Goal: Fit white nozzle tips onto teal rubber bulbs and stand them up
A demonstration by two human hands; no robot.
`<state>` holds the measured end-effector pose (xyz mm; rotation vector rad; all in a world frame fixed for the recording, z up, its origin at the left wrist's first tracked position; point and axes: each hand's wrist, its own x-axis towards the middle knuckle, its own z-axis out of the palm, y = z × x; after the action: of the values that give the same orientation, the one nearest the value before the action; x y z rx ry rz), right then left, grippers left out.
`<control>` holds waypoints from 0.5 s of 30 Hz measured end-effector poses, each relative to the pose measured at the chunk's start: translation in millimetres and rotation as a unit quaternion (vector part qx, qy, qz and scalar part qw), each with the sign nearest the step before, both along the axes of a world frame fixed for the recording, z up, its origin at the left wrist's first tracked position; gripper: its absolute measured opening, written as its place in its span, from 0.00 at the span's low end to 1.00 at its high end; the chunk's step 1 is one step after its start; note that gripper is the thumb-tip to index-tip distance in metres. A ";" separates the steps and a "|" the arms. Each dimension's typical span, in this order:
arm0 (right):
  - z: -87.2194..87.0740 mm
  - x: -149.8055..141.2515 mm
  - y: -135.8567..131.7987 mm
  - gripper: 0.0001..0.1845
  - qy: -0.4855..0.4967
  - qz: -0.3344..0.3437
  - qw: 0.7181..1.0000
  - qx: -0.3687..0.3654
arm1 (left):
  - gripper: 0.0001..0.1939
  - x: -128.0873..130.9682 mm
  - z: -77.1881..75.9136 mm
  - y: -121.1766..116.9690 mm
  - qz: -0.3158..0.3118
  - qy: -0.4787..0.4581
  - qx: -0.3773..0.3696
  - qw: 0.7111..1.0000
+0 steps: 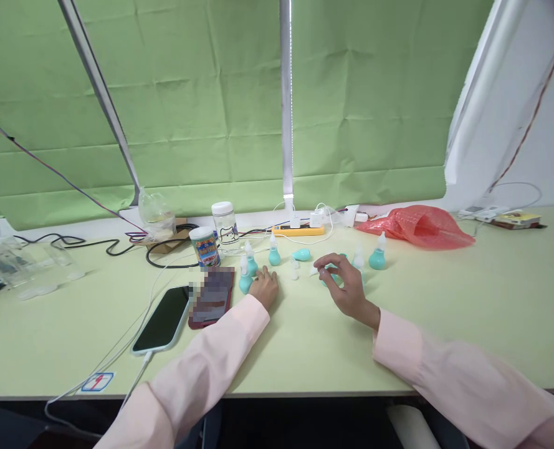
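My left hand [264, 288] rests on the table with its fingers bent down and slightly apart, close beside teal squeeze bulbs with clear nozzles. One such bulb [245, 282] stands at its left, and another bulb [251, 265] stands just behind that one. My right hand [346, 284] is raised a little, thumb and forefinger pinched at a small whitish nozzle tip [313, 271]. Behind its fingers, more teal parts are partly hidden. Between the hands lie a teal bulb [301, 254] on its side and a small clear nozzle piece [295, 269]. An upright bulb [274, 255] stands farther back.
Right of my right hand stands another bulb [377, 257]. A red bubble-wrap bag [417, 227] lies behind it. At left are two phones, one a black-screened phone [163, 318] on a cable, a printed canister [205, 247] and a lidded jar [225, 223]. A power strip [298, 231] lies behind.
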<state>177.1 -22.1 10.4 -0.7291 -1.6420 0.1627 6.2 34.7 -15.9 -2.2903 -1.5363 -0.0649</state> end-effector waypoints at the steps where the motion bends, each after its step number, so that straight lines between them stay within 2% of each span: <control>1: -0.5 0.1 0.4 0.07 -0.003 0.003 1.000 0.001 | 0.19 0.7 0.0 0.2 0.005 -0.002 -0.004 1.000; 8: -0.9 1.3 0.1 0.07 -0.018 0.003 1.000 -0.001 | 0.18 2.3 4.0 -1.9 0.003 -0.001 -0.048 0.999; 12: 0.3 0.7 -1.1 0.07 -0.029 0.001 1.000 0.000 | 0.18 4.6 6.3 -6.3 -0.021 0.005 -0.060 0.998; 15: 0.9 0.4 -1.0 0.07 -0.031 -0.001 0.999 0.003 | 0.21 8.5 5.1 -9.7 -0.009 0.006 -0.032 0.999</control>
<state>177.5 -23.0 11.3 -0.7368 -1.7009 0.1338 14.7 25.0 -10.8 -2.3500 -1.5314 -0.0067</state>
